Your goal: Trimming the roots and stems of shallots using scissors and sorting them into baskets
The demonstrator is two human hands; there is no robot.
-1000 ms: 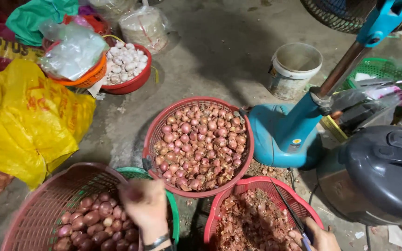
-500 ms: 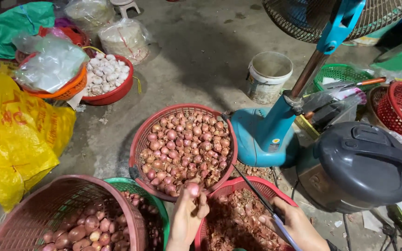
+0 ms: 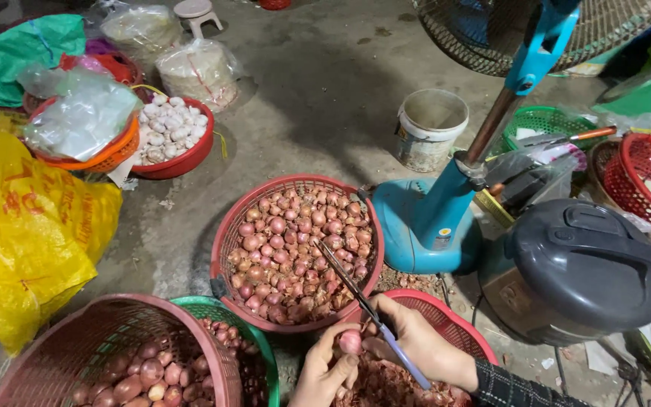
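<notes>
My left hand (image 3: 327, 373) pinches a small pink shallot (image 3: 350, 341) over a red basket of peelings (image 3: 446, 313) at the bottom centre. My right hand (image 3: 416, 343) grips a thin knife with a blue handle (image 3: 356, 290); its blade points up and left over the round red basket of peeled shallots (image 3: 295, 252). At the lower left, a dark red basket (image 3: 107, 332) sits inside a green one (image 3: 265, 354) and holds bigger shallots.
A blue fan base and pole (image 3: 431, 218) stand right of the shallot basket. A dark grey cooker (image 3: 589, 264) lies at right. A white bucket (image 3: 431, 128), a red bowl of garlic (image 3: 171, 139), a yellow bag (image 3: 24, 234) and more baskets ring the concrete floor.
My left hand left the lower-left basket with a shallot and came to the middle. My right hand rose into view with the knife. The view shifted so things sit further right.
</notes>
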